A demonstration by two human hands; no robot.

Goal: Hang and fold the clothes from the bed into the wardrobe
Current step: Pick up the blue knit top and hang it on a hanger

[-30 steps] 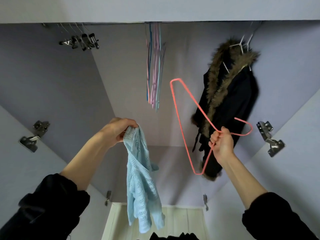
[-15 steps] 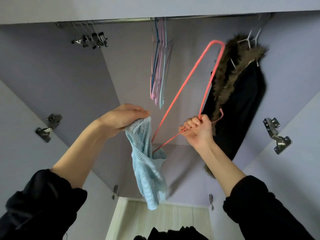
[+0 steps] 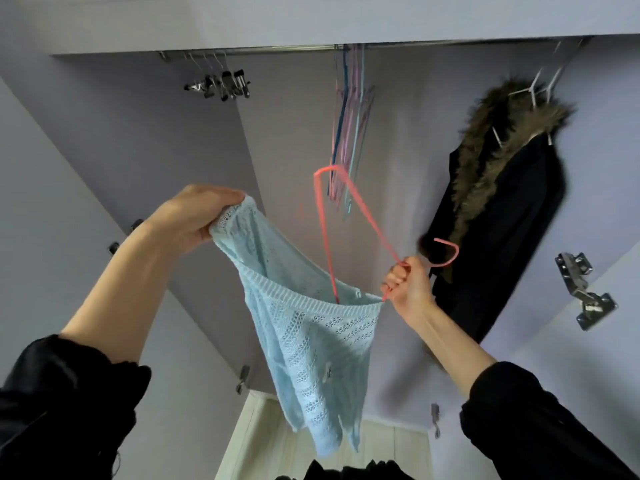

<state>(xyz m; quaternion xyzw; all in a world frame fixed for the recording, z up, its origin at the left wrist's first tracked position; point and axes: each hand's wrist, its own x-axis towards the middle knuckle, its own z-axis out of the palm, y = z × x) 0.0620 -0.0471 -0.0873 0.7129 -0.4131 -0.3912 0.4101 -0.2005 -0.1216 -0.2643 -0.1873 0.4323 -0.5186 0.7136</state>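
Left hand (image 3: pixel 194 216) pinches one end of the pale blue open-knit top (image 3: pixel 304 327); right hand (image 3: pixel 408 285) grips the thin pink wire hanger (image 3: pixel 349 216) with the top's other end, one hanger arm dipping into its ribbed opening. Behind, a rail (image 3: pixel 277 48) carries clip hangers (image 3: pixel 221 85), spare coloured hangers (image 3: pixel 349 133) and a black fur-collared coat (image 3: pixel 509 216). No readable writing.

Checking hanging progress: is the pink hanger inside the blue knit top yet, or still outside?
Partly in: one arm of the pink hanger dips into the blue knit top; its hook stays outside by the right hand.
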